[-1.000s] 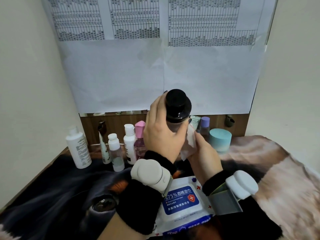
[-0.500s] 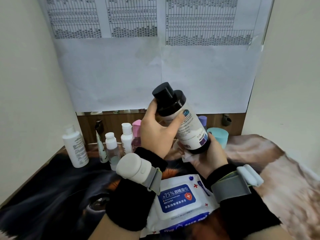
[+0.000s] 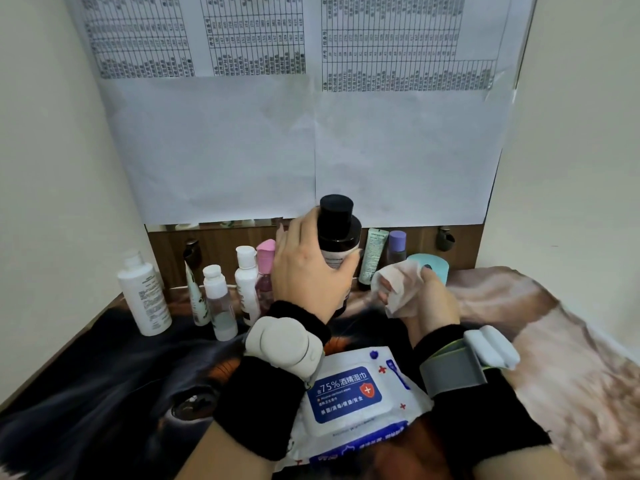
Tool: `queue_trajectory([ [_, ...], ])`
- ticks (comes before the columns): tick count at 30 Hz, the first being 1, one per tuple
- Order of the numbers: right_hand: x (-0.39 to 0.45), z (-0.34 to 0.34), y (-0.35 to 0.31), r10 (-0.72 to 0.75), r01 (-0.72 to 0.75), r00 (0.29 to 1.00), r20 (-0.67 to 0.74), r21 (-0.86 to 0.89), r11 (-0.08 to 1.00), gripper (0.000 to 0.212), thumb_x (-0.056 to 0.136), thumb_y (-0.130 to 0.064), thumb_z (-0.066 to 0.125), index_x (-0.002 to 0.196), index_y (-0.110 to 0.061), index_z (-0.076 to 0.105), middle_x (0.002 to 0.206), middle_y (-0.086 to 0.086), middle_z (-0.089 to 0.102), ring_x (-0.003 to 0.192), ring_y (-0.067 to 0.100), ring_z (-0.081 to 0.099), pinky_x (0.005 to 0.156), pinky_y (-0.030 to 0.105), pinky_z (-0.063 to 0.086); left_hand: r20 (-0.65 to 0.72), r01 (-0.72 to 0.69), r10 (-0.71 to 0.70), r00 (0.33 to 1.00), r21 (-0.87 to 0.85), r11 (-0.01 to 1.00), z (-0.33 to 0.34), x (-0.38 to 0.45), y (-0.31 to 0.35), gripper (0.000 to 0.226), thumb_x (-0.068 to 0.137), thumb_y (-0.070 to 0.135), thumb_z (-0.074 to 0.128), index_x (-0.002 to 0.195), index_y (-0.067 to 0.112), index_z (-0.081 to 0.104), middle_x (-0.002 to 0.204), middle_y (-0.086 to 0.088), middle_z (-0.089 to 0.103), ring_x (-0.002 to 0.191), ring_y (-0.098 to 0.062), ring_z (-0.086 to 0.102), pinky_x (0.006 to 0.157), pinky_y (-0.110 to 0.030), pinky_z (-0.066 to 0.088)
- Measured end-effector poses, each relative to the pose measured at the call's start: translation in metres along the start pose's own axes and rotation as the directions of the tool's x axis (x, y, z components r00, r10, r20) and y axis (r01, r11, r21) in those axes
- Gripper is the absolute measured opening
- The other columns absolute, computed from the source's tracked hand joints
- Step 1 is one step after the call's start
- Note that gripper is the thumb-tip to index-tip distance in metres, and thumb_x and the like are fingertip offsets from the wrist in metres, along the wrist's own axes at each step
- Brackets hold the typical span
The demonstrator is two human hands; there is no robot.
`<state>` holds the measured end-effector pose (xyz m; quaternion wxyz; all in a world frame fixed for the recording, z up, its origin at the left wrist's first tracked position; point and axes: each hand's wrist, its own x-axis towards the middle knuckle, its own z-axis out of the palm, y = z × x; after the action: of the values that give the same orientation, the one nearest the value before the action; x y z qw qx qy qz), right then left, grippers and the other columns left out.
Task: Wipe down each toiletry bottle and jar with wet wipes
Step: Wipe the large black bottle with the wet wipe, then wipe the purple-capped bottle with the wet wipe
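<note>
Two hands are busy: my left hand [image 3: 308, 271] wraps the black-capped bottle [image 3: 337, 233], upright just left of the teal jar [image 3: 438, 271], its base hidden so I can't tell whether it stands on the bench. My right hand [image 3: 420, 296] bunches the wipe [image 3: 398, 285] in front of the jar. Setting down blind, I judge the bottle could knock the pink bottle [image 3: 266, 268] crowded on its far side.

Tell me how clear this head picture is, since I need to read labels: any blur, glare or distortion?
Head view: even, soft light, no strong glare; wide-angle bending at the edges; the wipes pack print is partly legible, the black-capped bottle label too small and soft to read, the wall sheets blurred.
</note>
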<state>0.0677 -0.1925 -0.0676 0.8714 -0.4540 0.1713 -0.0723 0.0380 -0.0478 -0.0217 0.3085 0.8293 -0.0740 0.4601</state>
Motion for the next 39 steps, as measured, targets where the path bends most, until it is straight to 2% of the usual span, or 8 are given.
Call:
queue_trajectory([
  [5,0.0,0.002,-0.004,-0.011,0.009,1.0,0.021,0.095,0.995,0.021,0.098,-0.02,0.042,0.095,-0.006,0.057,0.089,0.017,0.062,0.077,0.029,0.062,0.056,0.034,0.057,-0.02,-0.02,0.023,1.0,0.121,0.992,0.004,0.001,-0.007,0.055,0.068,0.04,0.076,0.11,0.007,0.059,0.109,-0.008,0.058,0.108,-0.017,0.043,0.107,-0.056,0.033],
  [10,-0.003,0.0,-0.005,-0.055,0.056,0.998,0.042,-0.01,0.998,0.02,0.095,-0.01,0.041,0.09,0.003,0.054,0.096,0.02,0.057,0.088,0.029,0.057,0.075,0.042,0.049,0.033,0.017,-0.026,0.999,0.25,0.968,0.004,0.0,-0.008,0.077,0.072,0.048,0.071,0.132,0.008,0.045,0.116,-0.01,0.058,0.117,-0.028,0.051,0.116,-0.039,-0.002],
  [14,-0.002,0.0,-0.007,-0.046,0.044,0.998,0.035,0.044,0.998,0.023,0.097,-0.017,0.041,0.089,-0.003,0.058,0.085,0.014,0.059,0.076,0.025,0.058,0.074,0.041,0.048,-0.01,0.012,-0.01,1.0,0.27,0.963,0.0,0.0,-0.003,0.086,0.069,0.043,0.072,0.14,0.011,0.036,0.118,-0.009,0.057,0.119,-0.03,0.048,0.117,-0.051,0.009],
  [18,0.005,-0.001,-0.004,-0.073,0.073,0.997,0.004,0.051,0.996,0.031,0.097,-0.024,0.041,0.101,0.0,0.059,0.092,0.015,0.061,0.089,0.028,0.06,0.082,0.044,0.049,-0.022,-0.026,0.032,0.999,0.249,0.968,-0.004,0.001,0.001,0.083,0.069,0.039,0.07,0.14,0.015,0.035,0.13,-0.006,0.048,0.126,-0.027,0.042,0.117,-0.052,0.012],
  [24,0.008,0.0,-0.002,-0.14,0.138,0.99,0.01,0.126,0.982,0.022,0.093,-0.027,0.048,0.102,-0.015,0.063,0.116,0.013,0.063,0.105,0.027,0.063,0.074,0.036,0.056,-0.102,-0.248,0.25,0.963,0.034,0.968,-0.013,0.0,0.032,0.041,0.079,0.018,0.058,0.119,0.008,0.058,0.124,-0.009,0.054,0.115,-0.026,0.051,0.102,-0.039,0.042],
  [27,-0.004,0.002,-0.009,-0.182,0.178,0.983,0.008,0.179,0.968,0.031,0.095,-0.023,0.049,0.121,-0.007,0.056,0.106,0.008,0.062,0.094,0.019,0.064,0.063,0.022,0.054,0.043,-0.242,0.247,0.968,-0.09,0.966,-0.004,-0.006,0.048,0.035,0.08,0.013,0.057,0.115,0.01,0.06,0.118,-0.003,0.056,0.108,-0.02,0.055,0.091,-0.028,0.046],
  [31,-0.009,-0.003,-0.018,-0.248,0.252,0.968,-0.048,0.249,0.935,0.032,0.101,-0.011,0.037,0.13,-0.003,0.049,0.105,-0.003,0.048,0.065,-0.003,0.049,0.052,-0.003,0.036,0.389,-0.148,0.152,0.909,-0.04,0.988,0.025,0.004,0.049,0.04,0.083,0.01,0.055,0.123,0.008,0.054,0.126,-0.006,0.05,0.115,-0.024,0.052,0.102,-0.03,0.04],
  [39,-0.007,-0.004,-0.019,-0.38,0.383,0.907,-0.182,-0.02,0.924,0.034,0.1,-0.012,0.035,0.124,-0.004,0.057,0.12,0.01,0.059,0.105,0.021,0.057,0.064,0.003,0.044,0.638,0.036,-0.102,0.764,0.116,0.993,0.086,0.044,0.053,0.047,0.087,0.007,0.044,0.133,0.009,0.044,0.138,-0.008,0.044,0.123,-0.03,0.047,0.104,-0.036,0.037],
])
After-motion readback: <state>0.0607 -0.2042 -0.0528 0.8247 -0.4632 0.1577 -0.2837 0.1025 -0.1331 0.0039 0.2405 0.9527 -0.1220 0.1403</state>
